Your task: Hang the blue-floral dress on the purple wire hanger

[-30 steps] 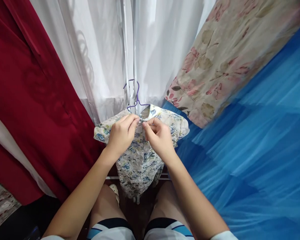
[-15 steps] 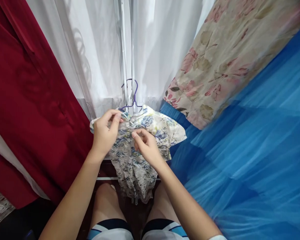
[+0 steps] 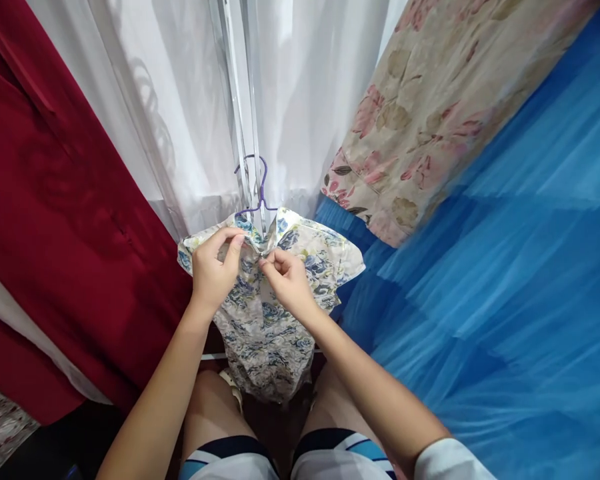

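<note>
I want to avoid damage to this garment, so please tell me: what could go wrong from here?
The left grip and right grip both pinch the floral garment near its neckline; pulling unevenly might strain the cloth there. A downward tug could also shift the garment on the purple hanger, or make it slip off.

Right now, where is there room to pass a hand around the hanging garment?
Probably easiest: before the white cloth, either side of the pale uprights, above the hanger, between red cloth and flowered cloth. A narrower dark gap shows below the garment, between the knees. The neckline is crowded: left hand and right hand pinch there.
</note>
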Available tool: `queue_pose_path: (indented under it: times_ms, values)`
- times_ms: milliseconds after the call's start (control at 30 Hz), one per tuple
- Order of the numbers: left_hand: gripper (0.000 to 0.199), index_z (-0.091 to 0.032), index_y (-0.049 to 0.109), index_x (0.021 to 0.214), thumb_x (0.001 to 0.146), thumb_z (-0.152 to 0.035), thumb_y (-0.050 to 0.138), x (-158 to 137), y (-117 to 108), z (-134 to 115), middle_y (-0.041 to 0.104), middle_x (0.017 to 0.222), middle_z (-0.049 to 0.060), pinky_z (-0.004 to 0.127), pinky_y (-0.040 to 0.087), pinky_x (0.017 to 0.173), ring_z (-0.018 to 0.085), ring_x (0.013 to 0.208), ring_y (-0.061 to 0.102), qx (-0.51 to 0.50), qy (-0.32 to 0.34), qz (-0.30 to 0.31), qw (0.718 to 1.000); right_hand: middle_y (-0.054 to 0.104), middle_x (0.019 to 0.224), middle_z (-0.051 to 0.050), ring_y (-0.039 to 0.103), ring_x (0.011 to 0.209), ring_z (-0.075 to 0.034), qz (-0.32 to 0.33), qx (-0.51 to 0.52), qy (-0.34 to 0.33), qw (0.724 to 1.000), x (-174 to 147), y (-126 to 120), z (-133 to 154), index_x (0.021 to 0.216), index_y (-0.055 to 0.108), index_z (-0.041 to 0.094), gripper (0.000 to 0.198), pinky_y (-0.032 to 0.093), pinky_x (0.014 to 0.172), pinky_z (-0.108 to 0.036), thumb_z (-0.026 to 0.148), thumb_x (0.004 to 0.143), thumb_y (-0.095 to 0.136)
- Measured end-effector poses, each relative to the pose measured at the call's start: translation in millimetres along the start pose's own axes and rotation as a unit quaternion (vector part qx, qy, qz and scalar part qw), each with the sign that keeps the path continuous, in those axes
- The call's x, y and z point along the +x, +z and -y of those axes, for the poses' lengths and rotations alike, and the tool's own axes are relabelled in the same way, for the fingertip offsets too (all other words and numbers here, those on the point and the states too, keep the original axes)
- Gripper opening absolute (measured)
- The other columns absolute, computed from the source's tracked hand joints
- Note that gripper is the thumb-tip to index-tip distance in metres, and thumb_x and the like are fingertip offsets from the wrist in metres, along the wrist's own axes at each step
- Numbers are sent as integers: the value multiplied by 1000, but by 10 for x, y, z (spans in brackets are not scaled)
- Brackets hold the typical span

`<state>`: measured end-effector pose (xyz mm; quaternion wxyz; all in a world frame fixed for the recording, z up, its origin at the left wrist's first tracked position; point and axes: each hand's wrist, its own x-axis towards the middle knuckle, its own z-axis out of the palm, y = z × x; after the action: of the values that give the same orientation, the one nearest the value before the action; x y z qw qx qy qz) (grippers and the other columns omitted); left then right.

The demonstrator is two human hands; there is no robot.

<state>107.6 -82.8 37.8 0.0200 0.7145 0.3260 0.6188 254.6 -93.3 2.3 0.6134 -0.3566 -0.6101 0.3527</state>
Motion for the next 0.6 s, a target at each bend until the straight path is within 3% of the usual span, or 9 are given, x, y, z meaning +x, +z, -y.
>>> queue_pose_path:
  times_ms: [167,300,433,467,533,600]
  values:
    - [20,-17,66,94,97,-34,55,-4,170,-149,68,89,4,26,53,78,15,84,66,-64,-17,-63,996,37,43,8,28,41,-8,55,53,114,991,46,-51,-238,57,49,21,25,20,44,-24,33,76,61]
    - [20,-17,67,95,97,-34,57,103,45,-124,68,89,3,24,52,79,14,85,65,-65,-20,-114,991,39,47,8,28,43,-7,51,53,124,990,-104,-157,-349,56,46,21,26,20,45,-23,32,77,58]
    - [21,-17,65,95,93,-37,62,106,-313,545,66,90,2,22,51,78,11,82,64,-134,-120,-211,961,36,49,8,26,45,-7,54,34,112,992,-276,-263,-307,57,47,20,25,17,46,-24,29,76,60]
    - [19,-17,64,95,92,-36,62,63,-390,758,65,90,2,22,50,81,11,83,64,-176,-175,-227,942,35,48,8,25,46,-7,59,24,111,992,-315,-264,-296,57,47,20,24,17,47,-24,28,76,60]
    - [13,-18,60,92,92,-31,61,-92,-479,1130,65,88,1,21,50,84,9,83,64,-257,-316,-269,873,33,49,8,25,46,-8,67,3,112,991,-390,-239,-290,57,44,21,26,17,47,-24,28,77,60]
    - [13,-18,56,85,93,-27,56,-334,-468,1360,64,82,2,22,50,81,10,79,64,-279,-398,-269,832,33,50,8,26,47,-8,69,-7,112,991,-464,-220,-315,57,41,21,28,18,48,-24,27,78,59]
